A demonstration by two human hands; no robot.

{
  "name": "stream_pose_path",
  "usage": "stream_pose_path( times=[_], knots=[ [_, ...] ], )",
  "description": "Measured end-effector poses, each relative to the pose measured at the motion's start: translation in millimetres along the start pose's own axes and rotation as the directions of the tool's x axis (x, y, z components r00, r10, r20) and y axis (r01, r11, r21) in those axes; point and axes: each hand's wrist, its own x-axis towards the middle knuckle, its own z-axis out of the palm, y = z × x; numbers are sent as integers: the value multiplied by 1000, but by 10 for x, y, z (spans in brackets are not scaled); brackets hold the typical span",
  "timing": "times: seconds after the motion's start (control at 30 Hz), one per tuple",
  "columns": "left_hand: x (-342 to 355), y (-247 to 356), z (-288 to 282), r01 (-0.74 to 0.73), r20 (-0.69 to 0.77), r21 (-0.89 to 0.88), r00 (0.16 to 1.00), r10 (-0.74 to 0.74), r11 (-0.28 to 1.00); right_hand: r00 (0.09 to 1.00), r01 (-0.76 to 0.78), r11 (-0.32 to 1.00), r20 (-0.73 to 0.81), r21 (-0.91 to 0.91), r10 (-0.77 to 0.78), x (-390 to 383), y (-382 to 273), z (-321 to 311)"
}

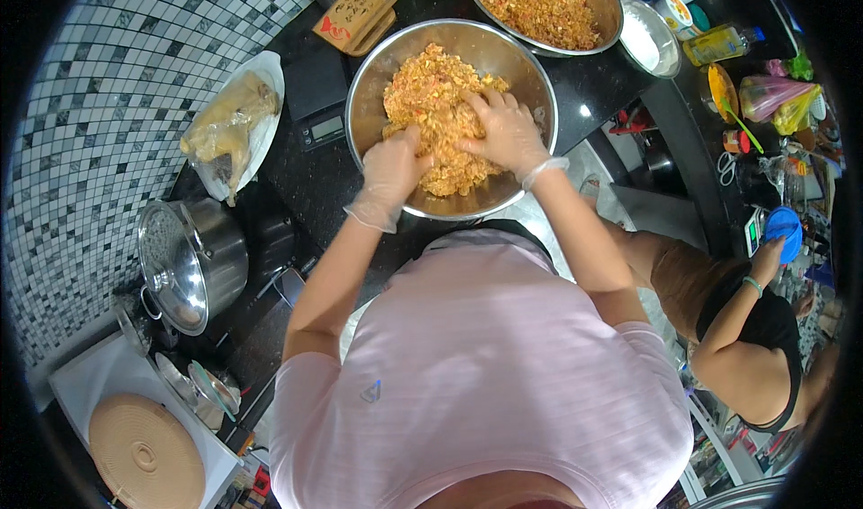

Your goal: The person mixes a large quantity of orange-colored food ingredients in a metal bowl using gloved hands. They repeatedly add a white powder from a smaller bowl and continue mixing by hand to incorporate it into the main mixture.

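Note:
A wide steel mixing bowl (517, 60) on the dark counter holds a mound of moist, orange-yellow minced food mixture (431, 87). Both my hands are in it, wearing clear plastic gloves. My left hand (393, 168) is at the bowl's near left side, its fingers curled into the mixture and their tips partly hidden. On the mound's right side lies my right hand (508, 133), fingers and thumb spread apart and pressing into the food. A second steel bowl (614, 6) of similar mixture stands beyond, to the right.
A kitchen scale (324, 132) and wooden block (355, 15) sit left of the bowl. Farther left are a plate (268, 64) with a bagged whole bird and a lidded steel pot (220, 248). At right, another person (746, 329) holds a blue container (784, 232).

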Motion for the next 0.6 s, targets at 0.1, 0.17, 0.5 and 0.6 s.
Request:
stream_pose_path(
  times=[0.1, 0.17, 0.5, 0.6],
  knots=[
    [125, -189, -77, -80, 53, -117, 995, 87, 990, 985, 60, 997, 159, 52, -67, 225, 172, -3],
    [143, -175, -178, -23, 50, -181, 998, 33, 983, 982, 114, 992, 145, 59, -121, 318, 244, 16],
    [-162, 68, -5, -38, 60, 263, 998, 23, 964, 941, -299, 945, 204, 136, 268, 339, 257, -101],
    [-4, 91, 109, 21, 83, 211, 996, -40, 977, 950, -190, 982, 251, -1, 184, 28, 80, -312]
  ],
)
